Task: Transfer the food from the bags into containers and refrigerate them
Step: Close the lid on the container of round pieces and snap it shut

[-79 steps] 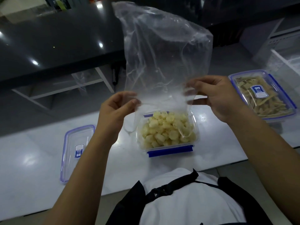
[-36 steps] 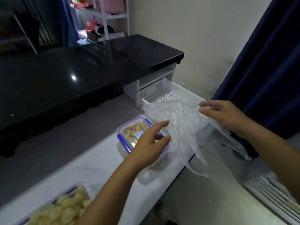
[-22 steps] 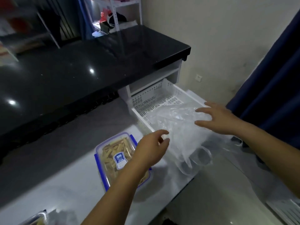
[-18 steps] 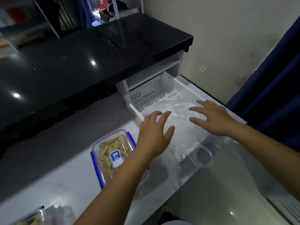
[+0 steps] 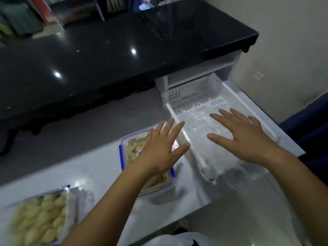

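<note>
An empty clear plastic bag (image 5: 209,148) lies flat in a white perforated tray (image 5: 195,96) at the right end of the white counter, its handles hanging over the near edge. My right hand (image 5: 243,137) rests open on the bag, fingers spread. My left hand (image 5: 161,148) hovers open, fingers apart, over a closed blue-rimmed container (image 5: 130,151) of pale strips, just left of the tray. At the bottom left sits an open container (image 5: 35,219) filled with pale yellow round pieces.
A black glossy countertop (image 5: 106,55) stands behind the white counter (image 5: 85,173), with a white shelf frame (image 5: 200,71) under its right end. A dark blue curtain (image 5: 312,121) hangs at the far right.
The emptied bag went from being held above the round-piece container to lying flat in the tray. Both hands let it go and opened. The view swung right, then slightly back left.
</note>
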